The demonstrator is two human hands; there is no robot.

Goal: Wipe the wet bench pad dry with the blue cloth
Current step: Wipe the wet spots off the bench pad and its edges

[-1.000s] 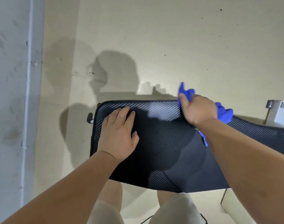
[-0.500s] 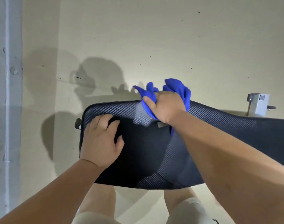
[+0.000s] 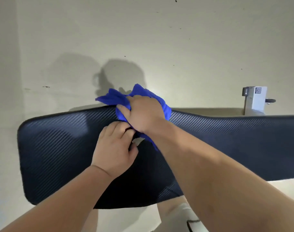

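Observation:
The black bench pad, with a carbon-weave texture, runs across the middle of the view from left to right. My right hand presses the bunched blue cloth onto the pad's far edge near the middle. Right below it, my left hand rests on the pad with its fingers curled against the cloth's lower end, beside a small white tag. The fingertips are hidden under the cloth and the right hand, so a grip cannot be made out.
A white box-shaped metal part with a dark knob stands behind the pad at the far right. Pale floor surrounds the pad, and my legs show below its near edge. A grey wall edge runs down the left side.
My left hand has slid right from the pad's left end to the cloth under my right hand. The right hand with the cloth stays at the pad's far edge. The view has shifted.

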